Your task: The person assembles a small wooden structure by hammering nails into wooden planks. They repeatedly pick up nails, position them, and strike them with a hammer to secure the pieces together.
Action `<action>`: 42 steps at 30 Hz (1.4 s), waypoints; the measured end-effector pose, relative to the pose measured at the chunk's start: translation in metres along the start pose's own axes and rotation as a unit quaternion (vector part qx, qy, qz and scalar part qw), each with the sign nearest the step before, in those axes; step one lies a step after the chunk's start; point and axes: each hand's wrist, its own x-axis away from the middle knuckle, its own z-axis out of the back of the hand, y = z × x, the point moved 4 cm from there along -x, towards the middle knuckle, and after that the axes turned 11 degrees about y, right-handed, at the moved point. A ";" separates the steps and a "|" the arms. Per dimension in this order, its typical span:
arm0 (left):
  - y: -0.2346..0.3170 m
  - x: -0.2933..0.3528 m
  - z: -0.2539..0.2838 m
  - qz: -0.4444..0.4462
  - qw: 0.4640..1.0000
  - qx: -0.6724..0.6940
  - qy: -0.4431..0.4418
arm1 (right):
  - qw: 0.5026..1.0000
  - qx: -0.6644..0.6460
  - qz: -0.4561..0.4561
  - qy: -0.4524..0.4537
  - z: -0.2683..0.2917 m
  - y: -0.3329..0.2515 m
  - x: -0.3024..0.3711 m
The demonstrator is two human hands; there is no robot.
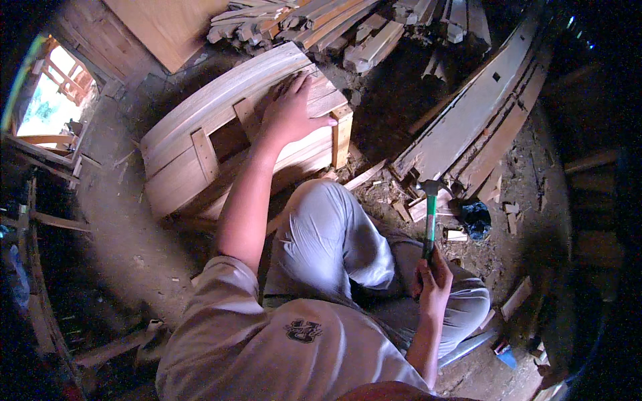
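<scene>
Floor (127,220): bare earth, strewn with chips, running under everything here.

Person (301,354): one, seated low, legs folded, in pale shirt and grey trousers, a knee close beside the box.

Long boards (471,117): several, weathered, lying side by side to the person's right; the palest has a small dark square on its face.

Wooden box (175,167): pale slats, directly before the person and slightly left; short crosspieces flank a dark gap in the upper face, and a yellower post stands at the right-hand corner.

Wood strips (334,23): a loose heap beyond the box.

Plywood sheet (164,30): tan, smooth, at the far left of that heap.

Hammer (431,214): green handle with dark grip, metal head uppermost, held clear of the box, in front of the long boards.

Left hand (287,113): laid on the box's upper slats near the right end, fingers stretched forward, thumb out toward the corner post.

Right hand (435,277): fingers wrapped round the lower handle of the hammer.

Dark bundle (476,220): one, crumpled, possibly plastic; the shadow makes it hard to say.
</scene>
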 end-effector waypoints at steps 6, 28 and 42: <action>-0.009 -0.002 -0.008 -0.009 1.000 0.000 -0.027 | 0.995 -0.078 -0.056 -0.031 0.004 0.030 -0.002; 0.003 -0.011 -0.008 -0.092 0.996 -0.004 -0.018 | 0.968 -0.168 -0.183 -0.018 0.019 0.055 -0.014; -0.044 -0.037 -0.015 -0.111 0.984 -0.133 0.048 | 0.973 -0.162 -0.162 -0.025 0.020 0.080 -0.013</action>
